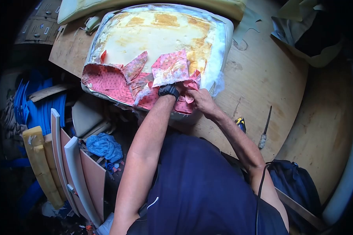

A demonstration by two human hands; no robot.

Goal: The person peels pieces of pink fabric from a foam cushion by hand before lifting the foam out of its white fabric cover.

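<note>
A cushion pad (145,35) of worn, yellow-stained foam with white wadding at its edges lies on the wooden table. Torn pink patterned fabric (110,82) covers its near side, with ragged flaps folded upward. My right hand (202,101) is closed on a bunched piece of this fabric at the near right corner. Just left of it, my left hand (180,87) reaches in among the flaps, a black watch (169,91) on its wrist. Fabric hides most of the left fingers, so their grip does not show.
On the wooden table (262,78), a thin pointed tool with a wrapped handle (262,140) and a yellow-and-black tool (240,124) lie to the right. A blue plastic bag (104,147) and upright curved panels (82,176) crowd the lower left. Yellow foam (153,8) lies behind the cushion.
</note>
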